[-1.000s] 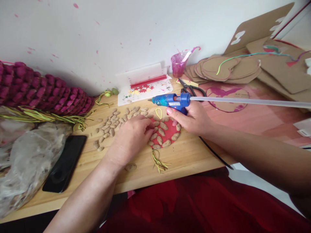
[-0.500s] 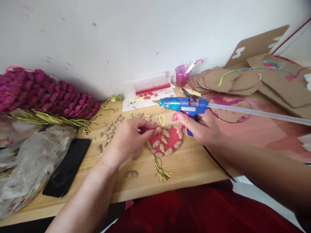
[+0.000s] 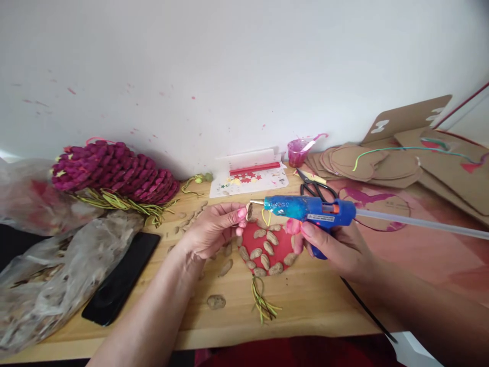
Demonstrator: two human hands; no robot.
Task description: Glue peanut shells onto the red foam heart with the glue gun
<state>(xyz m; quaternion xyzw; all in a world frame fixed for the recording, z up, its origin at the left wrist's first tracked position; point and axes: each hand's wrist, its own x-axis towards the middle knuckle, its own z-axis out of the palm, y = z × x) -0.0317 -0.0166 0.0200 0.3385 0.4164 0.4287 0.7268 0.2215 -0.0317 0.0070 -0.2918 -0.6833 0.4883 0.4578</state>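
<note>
From where I'm standing, the left hand (image 3: pixel 214 229) is pinching a peanut (image 3: pixel 249 212) right by the nozzle (image 3: pixel 256 202) of a blue glue gun (image 3: pixel 305 208), which the right hand (image 3: pixel 342 250) is gripping. Below, a red piece (image 3: pixel 281 248) bearing other peanuts (image 3: pixel 268 248) is lying on the wooden table (image 3: pixel 313 311), its tassel (image 3: pixel 263 303) trailing toward the person.

Garment (image 3: pixel 290 352): deep red cloth with darker patches, visible only as a strip along the lower edge of view; cut cannot be told. Left forearm (image 3: pixel 158 300) and right forearm (image 3: pixel 412 295): bare over full visible length. Left grip (image 3: pixel 214 229), right grip (image 3: pixel 346 250): likewise bare.
</note>
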